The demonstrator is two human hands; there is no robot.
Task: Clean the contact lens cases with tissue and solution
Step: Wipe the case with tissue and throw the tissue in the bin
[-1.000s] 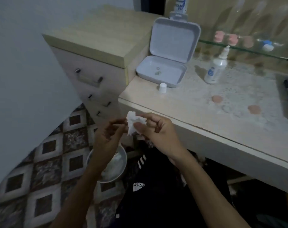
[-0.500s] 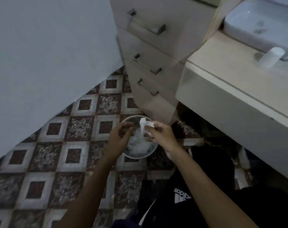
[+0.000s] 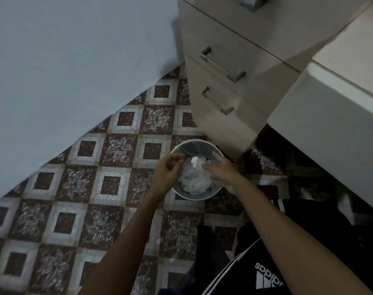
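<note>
The only readable writing is the white, upside-down "adidas" logo on your black shorts at the lower right. Just right of frame centre, the crumpled white tissue wad sits atop a heap of white tissues in the small round grey bin; it is shapeless, with no clear long axis. Your right hand hovers beside it with fingers spread, holding nothing. Your left hand curls loosely, fingertips together; you cannot tell whether it pinches anything.
</note>
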